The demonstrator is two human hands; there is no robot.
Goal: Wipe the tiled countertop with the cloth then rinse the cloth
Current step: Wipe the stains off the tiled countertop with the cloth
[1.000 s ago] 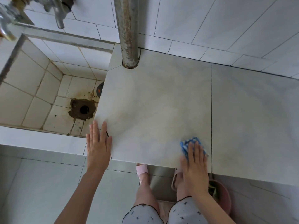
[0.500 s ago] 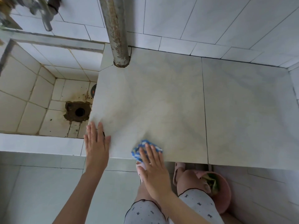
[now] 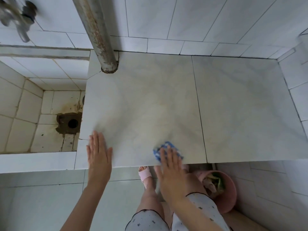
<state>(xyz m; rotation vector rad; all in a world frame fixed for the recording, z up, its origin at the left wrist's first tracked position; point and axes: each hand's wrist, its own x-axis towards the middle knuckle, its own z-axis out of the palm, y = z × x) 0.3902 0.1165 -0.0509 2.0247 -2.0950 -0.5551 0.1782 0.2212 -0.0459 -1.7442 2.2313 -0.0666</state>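
Note:
A blue-and-white checked cloth (image 3: 166, 147) lies on the pale tiled countertop (image 3: 166, 100) at its front edge. My right hand (image 3: 170, 170) presses flat on the cloth with straight fingers, covering most of it. My left hand (image 3: 99, 155) rests flat on the countertop's front left corner, fingers straight. Left of the counter is a tiled sink (image 3: 33, 100) with a stained drain hole (image 3: 72, 123). A blurred metal tap (image 3: 18, 19) hangs above the sink.
A rusty vertical pipe (image 3: 98, 34) goes through the counter at its back left. Tiled walls close the back and right side. On the floor below the counter's front edge stands a pink bucket (image 3: 230, 194) with rubbish in it, next to my legs and pink slippers.
My right hand slid the cloth left along the front edge, then back a little to the right. My left hand stayed at the corner.

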